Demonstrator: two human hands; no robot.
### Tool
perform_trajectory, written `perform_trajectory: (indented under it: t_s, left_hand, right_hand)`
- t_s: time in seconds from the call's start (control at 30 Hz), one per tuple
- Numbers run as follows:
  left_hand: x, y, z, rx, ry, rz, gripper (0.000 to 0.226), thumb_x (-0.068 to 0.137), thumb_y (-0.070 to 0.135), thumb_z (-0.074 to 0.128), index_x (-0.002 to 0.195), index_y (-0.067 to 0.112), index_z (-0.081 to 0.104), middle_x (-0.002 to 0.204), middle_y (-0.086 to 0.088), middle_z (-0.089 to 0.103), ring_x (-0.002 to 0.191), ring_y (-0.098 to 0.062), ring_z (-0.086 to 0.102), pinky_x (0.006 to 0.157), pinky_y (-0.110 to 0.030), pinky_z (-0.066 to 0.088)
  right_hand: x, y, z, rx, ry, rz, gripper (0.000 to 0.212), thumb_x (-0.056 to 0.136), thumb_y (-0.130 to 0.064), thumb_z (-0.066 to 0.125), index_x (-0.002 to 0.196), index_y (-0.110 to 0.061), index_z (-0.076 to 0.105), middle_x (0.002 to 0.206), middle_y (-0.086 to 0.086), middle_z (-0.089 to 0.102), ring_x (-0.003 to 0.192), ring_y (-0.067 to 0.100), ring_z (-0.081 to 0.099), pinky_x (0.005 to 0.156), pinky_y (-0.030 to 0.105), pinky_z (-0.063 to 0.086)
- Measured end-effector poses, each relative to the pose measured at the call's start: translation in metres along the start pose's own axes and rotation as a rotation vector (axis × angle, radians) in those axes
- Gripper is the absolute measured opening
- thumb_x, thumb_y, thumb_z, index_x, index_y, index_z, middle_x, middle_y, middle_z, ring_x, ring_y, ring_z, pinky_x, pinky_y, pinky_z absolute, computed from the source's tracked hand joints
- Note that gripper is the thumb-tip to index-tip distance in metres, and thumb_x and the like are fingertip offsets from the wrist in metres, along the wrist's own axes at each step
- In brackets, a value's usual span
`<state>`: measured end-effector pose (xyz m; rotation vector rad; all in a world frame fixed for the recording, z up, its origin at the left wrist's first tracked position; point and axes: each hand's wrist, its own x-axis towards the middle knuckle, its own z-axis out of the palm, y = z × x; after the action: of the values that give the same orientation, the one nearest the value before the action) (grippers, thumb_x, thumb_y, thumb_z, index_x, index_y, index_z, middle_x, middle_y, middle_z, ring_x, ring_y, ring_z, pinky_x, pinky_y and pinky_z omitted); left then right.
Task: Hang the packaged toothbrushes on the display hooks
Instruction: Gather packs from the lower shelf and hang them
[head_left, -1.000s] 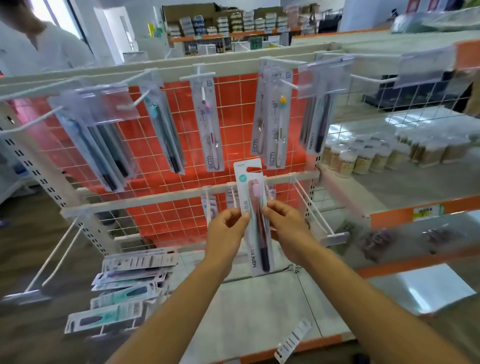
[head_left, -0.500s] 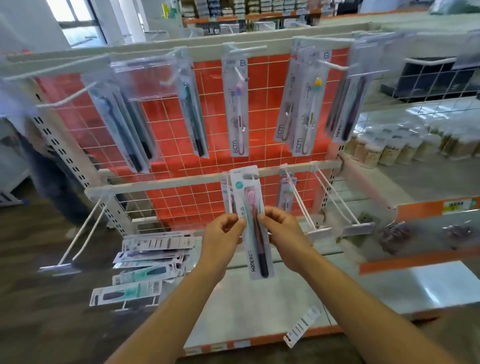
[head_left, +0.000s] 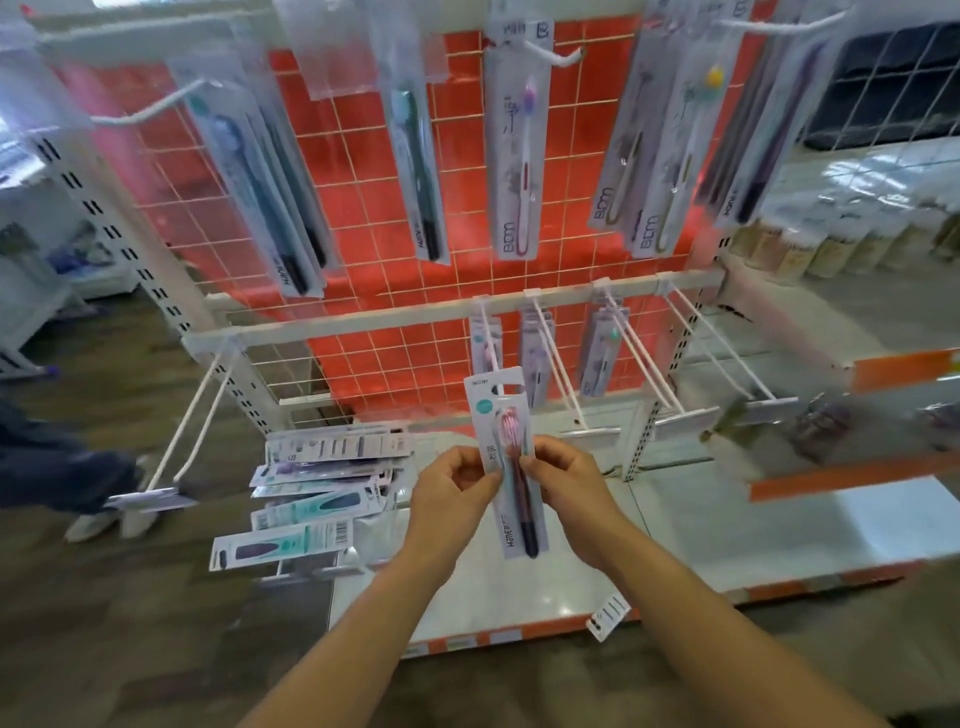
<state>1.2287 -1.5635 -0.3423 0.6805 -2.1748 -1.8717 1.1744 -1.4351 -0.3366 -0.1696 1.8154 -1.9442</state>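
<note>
I hold one packaged toothbrush (head_left: 511, 499) upright, a white card with a pink-headed, dark-handled brush. My left hand (head_left: 451, 491) pinches its left edge and my right hand (head_left: 563, 475) pinches its right edge. The card's hang hole sits just below the tip of a white display hook (head_left: 487, 343) on the lower rail. Neighbouring lower hooks (head_left: 558, 364) carry a few packs at their back ends. More packaged toothbrushes (head_left: 514, 156) hang from the upper row. A loose pile of packs (head_left: 311, 493) lies on the bottom shelf to the left.
A lower rail (head_left: 363, 322) crosses the orange grid panel (head_left: 363, 218). Empty long hooks (head_left: 717, 358) jut out on the right and another pair (head_left: 192, 415) on the left. Jars (head_left: 810, 249) line a right-hand shelf. A person's legs (head_left: 62, 467) stand at far left. A loose tag (head_left: 608, 616) lies at the shelf edge.
My view has tilted down and moved closer to the rack. Both hands kept their pinch on the pack, which now sits lower against the rack, under the lower rail's hook.
</note>
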Motion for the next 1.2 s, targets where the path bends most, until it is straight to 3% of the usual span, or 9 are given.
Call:
perform_trajectory:
  t_s: [0.2, 0.27, 0.5, 0.63, 0.73, 0.87, 0.97, 1.03, 1.2]
  left_hand:
    - [0.006, -0.038, -0.004, 0.072, -0.006, 0.002, 0.015, 0.085, 0.004, 0.07, 0.089, 0.018, 0.066, 0.083, 0.005, 0.071, 0.075, -0.003, 0.068, 0.067, -0.015, 0.052]
    - [0.009, -0.056, -0.004, 0.065, 0.011, -0.018, 0.014, 0.085, 0.006, 0.071, 0.093, 0.017, 0.067, 0.087, 0.004, 0.073, 0.082, -0.008, 0.07, 0.072, -0.019, 0.055]
    - [0.031, -0.122, -0.001, 0.044, 0.074, -0.052, 0.011, 0.089, 0.015, 0.068, 0.094, 0.024, 0.062, 0.094, 0.004, 0.071, 0.09, -0.014, 0.068, 0.083, -0.027, 0.055]
    - [0.05, -0.154, 0.0, 0.034, 0.112, -0.019, 0.009, 0.089, 0.017, 0.069, 0.094, 0.022, 0.064, 0.091, 0.006, 0.071, 0.086, -0.014, 0.068, 0.076, -0.021, 0.055]
    - [0.068, -0.172, 0.002, 0.008, 0.121, 0.047, 0.007, 0.088, 0.012, 0.07, 0.092, 0.018, 0.068, 0.085, 0.002, 0.073, 0.083, -0.018, 0.069, 0.076, -0.028, 0.057]
    - [0.091, -0.187, 0.009, -0.041, 0.109, 0.15, 0.012, 0.087, 0.008, 0.07, 0.087, 0.02, 0.07, 0.08, 0.003, 0.073, 0.078, -0.017, 0.069, 0.075, -0.033, 0.057]
    - [0.106, -0.194, 0.015, -0.086, 0.086, 0.261, 0.008, 0.086, 0.013, 0.071, 0.086, 0.021, 0.07, 0.079, 0.004, 0.073, 0.076, -0.015, 0.069, 0.07, -0.029, 0.056]
    - [0.114, -0.198, 0.019, -0.105, 0.085, 0.342, 0.004, 0.082, 0.02, 0.071, 0.085, 0.022, 0.07, 0.078, 0.005, 0.072, 0.074, -0.012, 0.068, 0.067, -0.025, 0.054]
    - [0.133, -0.206, 0.029, -0.098, 0.077, 0.543, 0.009, 0.078, 0.026, 0.066, 0.087, 0.025, 0.071, 0.083, 0.002, 0.073, 0.077, -0.019, 0.068, 0.073, -0.033, 0.057]
  right_hand:
    - [0.01, 0.036, 0.003, -0.093, -0.047, 0.021, 0.02, 0.097, -0.01, 0.053, 0.092, -0.019, 0.071, 0.091, -0.003, 0.072, 0.091, 0.018, 0.069, 0.08, 0.027, 0.056]
    - [0.015, 0.05, 0.004, -0.117, -0.082, 0.021, 0.02, 0.096, -0.011, 0.055, 0.09, -0.022, 0.07, 0.09, -0.005, 0.072, 0.09, 0.015, 0.069, 0.077, 0.023, 0.055]
    - [0.046, 0.108, 0.01, -0.16, -0.143, 0.007, 0.015, 0.095, -0.015, 0.057, 0.093, -0.022, 0.07, 0.097, 0.0, 0.072, 0.094, 0.02, 0.068, 0.088, 0.031, 0.056]
    - [0.068, 0.135, 0.012, -0.145, -0.166, 0.011, 0.016, 0.095, -0.015, 0.057, 0.091, -0.024, 0.07, 0.096, 0.0, 0.073, 0.095, 0.023, 0.068, 0.091, 0.036, 0.055]
    - [0.087, 0.152, 0.01, -0.131, -0.155, -0.022, 0.015, 0.095, -0.015, 0.057, 0.093, -0.021, 0.071, 0.096, 0.001, 0.073, 0.095, 0.023, 0.069, 0.094, 0.04, 0.054]
    - [0.109, 0.164, 0.006, -0.118, -0.14, -0.115, 0.019, 0.089, -0.03, 0.059, 0.096, -0.018, 0.071, 0.099, 0.005, 0.073, 0.094, 0.023, 0.069, 0.09, 0.037, 0.056]
    - [0.122, 0.171, 0.002, -0.111, -0.137, -0.215, 0.03, 0.08, -0.042, 0.055, 0.097, -0.021, 0.069, 0.095, -0.001, 0.073, 0.091, 0.018, 0.07, 0.078, 0.026, 0.057]
    - [0.129, 0.177, -0.001, -0.09, -0.144, -0.303, 0.028, 0.082, -0.037, 0.054, 0.1, -0.021, 0.069, 0.094, -0.005, 0.073, 0.091, 0.014, 0.07, 0.073, 0.019, 0.055]
    - [0.145, 0.193, -0.01, -0.045, -0.107, -0.511, 0.022, 0.096, -0.007, 0.049, 0.103, -0.017, 0.067, 0.093, -0.007, 0.072, 0.09, 0.009, 0.069, 0.074, 0.017, 0.053]
